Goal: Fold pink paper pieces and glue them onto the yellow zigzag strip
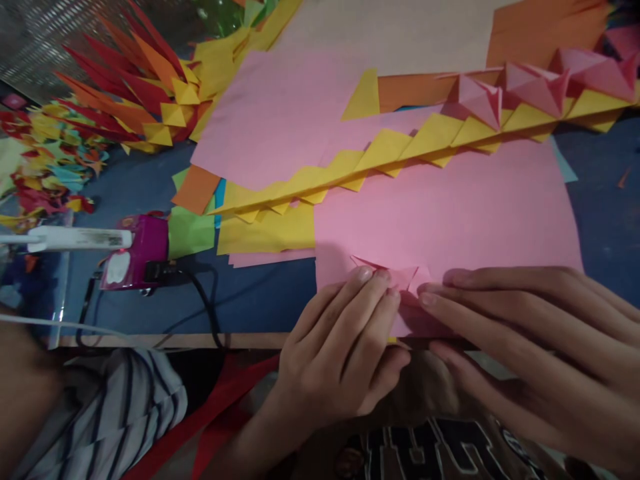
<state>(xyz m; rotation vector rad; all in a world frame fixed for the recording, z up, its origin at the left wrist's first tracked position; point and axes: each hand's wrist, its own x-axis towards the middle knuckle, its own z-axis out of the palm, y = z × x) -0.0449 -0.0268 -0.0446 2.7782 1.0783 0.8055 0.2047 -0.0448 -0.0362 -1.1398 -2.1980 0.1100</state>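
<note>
A small folded pink paper piece (400, 280) lies at the table's near edge on a large pink sheet (450, 213). My left hand (345, 347) rests its fingertips on the piece's left side, fingers held together and pressing down. My right hand (525, 333) lies flat with fingers stretched out, fingertips on the piece's right side. Much of the folded piece is hidden under both hands.
A long chain of yellow folded units (390, 153) topped with pink peaks (535, 87) runs diagonally across the table. Red and orange spiked paper work (130, 73) sits at the far left. A magenta glue gun (135, 250) with a black cord lies at the left.
</note>
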